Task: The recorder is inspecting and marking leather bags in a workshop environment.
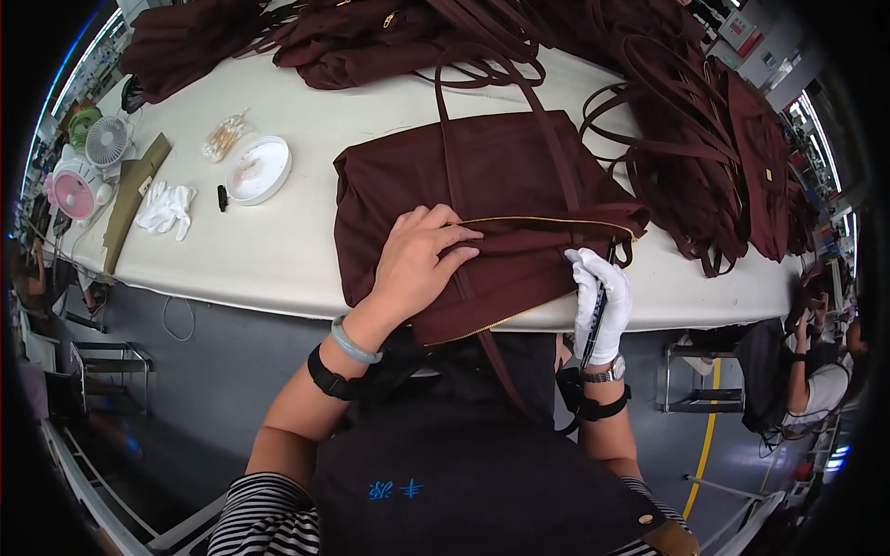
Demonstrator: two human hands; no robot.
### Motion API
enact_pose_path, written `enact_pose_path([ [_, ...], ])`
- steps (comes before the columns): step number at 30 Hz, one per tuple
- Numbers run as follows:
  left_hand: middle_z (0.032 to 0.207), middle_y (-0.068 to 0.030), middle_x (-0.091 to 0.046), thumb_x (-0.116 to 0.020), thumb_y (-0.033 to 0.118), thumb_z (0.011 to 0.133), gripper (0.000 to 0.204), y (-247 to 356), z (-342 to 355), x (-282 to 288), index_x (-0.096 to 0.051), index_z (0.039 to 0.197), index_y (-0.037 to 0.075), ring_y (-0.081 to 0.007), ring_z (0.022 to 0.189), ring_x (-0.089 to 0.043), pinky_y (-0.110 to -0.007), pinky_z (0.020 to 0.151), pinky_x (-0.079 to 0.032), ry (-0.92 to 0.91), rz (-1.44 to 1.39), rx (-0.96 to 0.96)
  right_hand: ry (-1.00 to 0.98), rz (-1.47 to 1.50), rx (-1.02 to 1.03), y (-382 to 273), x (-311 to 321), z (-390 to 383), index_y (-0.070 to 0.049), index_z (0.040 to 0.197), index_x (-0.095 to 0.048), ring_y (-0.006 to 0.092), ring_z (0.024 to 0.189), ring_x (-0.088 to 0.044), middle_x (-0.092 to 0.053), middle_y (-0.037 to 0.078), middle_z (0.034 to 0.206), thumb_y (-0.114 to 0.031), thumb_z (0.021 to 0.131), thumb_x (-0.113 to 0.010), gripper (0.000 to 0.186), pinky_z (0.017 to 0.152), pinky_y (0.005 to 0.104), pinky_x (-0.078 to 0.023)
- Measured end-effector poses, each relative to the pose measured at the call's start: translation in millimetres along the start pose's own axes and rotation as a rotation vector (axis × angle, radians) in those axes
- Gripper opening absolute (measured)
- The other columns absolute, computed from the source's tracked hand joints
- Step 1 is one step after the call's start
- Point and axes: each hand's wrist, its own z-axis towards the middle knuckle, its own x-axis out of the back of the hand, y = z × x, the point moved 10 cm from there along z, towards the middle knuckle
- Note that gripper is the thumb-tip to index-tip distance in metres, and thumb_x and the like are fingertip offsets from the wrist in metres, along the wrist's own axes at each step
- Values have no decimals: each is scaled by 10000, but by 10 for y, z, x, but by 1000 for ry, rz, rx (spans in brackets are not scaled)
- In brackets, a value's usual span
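Left-hand fingers (443, 233) lie spread and flat on the maroon tote bag (482, 208), tips just at the gold zipper (547, 223), pinning the fabric fold below it. Nothing gripped, only pressing. Left hand (417, 264) is bare, with a pale bangle and a dark strap at the wrist.

Right hand (600, 306) wears a white glove and is curled around a thin dark pen-like tool (594, 324), held point up toward the right end of the zipper. We can't tell if the tip touches the fabric.

The bag lies flat on the near edge of the white desk (278, 250), straight ahead of us, its lower part hanging over the edge toward our dark apron. Handles run away from us toward the far side.

Our read on progress: this bag is mid-check or mid-touch-up at the zipper end, not finished. The zipper looks closed along the stretch we see. A heap of like bags (723, 157) sits to the right and another heap (371, 32) at the far side; we can't tell which is done and which is waiting.

Left on the desk: a round white dish (259, 170), a packet of cotton swabs (223, 137), a small black clip (222, 197), spare white gloves (166, 207). Small fans (88, 162) stand off the left end.
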Motion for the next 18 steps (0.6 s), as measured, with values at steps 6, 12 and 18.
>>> enact_pose_path([
  [6, 900, -22, -574, -716, 128, 816, 211, 75, -84, 59, -743, 1020, 79, -211, 882, -535, -335, 861, -404, -35, -70, -20, -143, -123, 94, -171, -2, -151, -72, 1037, -605, 218, 693, -686, -734, 66, 885, 1, 815, -701, 253, 640, 332, -507],
  [12, 962, -54, -602, -705, 64, 802, 224, -39, -156, 250, -735, 1023, 55, -236, 976, -540, -347, 933, -389, -222, -155, -52, -243, -50, 144, -499, 36, -249, -102, 1047, -616, 209, 653, -647, -726, 37, 873, -27, 805, -702, 268, 621, 341, -477],
  [18, 1155, -104, -585, -705, 33, 746, 318, 459, -25, 180, -694, 1062, 72, -305, 1127, -513, -436, 990, -391, -173, 245, -160, -47, -84, 43, -142, 251, -161, -97, 1070, -620, 229, 712, -662, -738, 54, 908, -62, 837, -669, 241, 654, 347, -471],
])
